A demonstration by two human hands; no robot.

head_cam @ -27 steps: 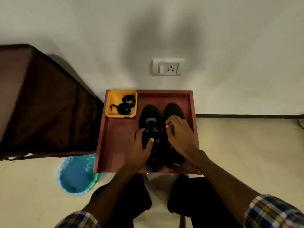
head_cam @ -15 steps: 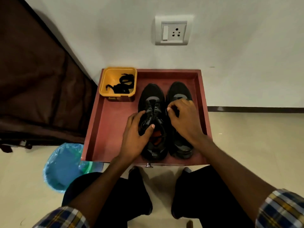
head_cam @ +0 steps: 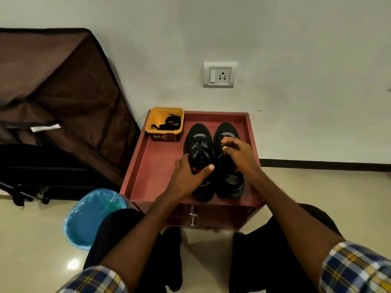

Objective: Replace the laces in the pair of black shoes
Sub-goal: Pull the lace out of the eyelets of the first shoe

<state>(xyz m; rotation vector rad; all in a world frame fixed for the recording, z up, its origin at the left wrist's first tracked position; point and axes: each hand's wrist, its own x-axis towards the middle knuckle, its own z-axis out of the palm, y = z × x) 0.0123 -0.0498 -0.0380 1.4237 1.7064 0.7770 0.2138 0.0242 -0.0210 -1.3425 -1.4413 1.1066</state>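
Head view: pair of black shoes (head_cam: 213,157) side by side, toes to the wall, toward the right edge of the red tray top (head_cam: 156,166); left hand (head_cam: 188,178) wrapped round the left shoe, likely steadying it; right hand (head_cam: 239,153) curled over the right shoe's lacing, fingertips seemingly pinching at a lace, grip unclear. Yellow tub (head_cam: 165,123) in the tray's far-left corner, holding black laces (head_cam: 169,123), probably the spares kept within reach, with "Amul" printed on its near side.

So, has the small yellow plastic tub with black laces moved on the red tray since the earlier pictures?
No. The yellow plastic tub sits in the far left corner of the red tray, as before; only the camera shifted.
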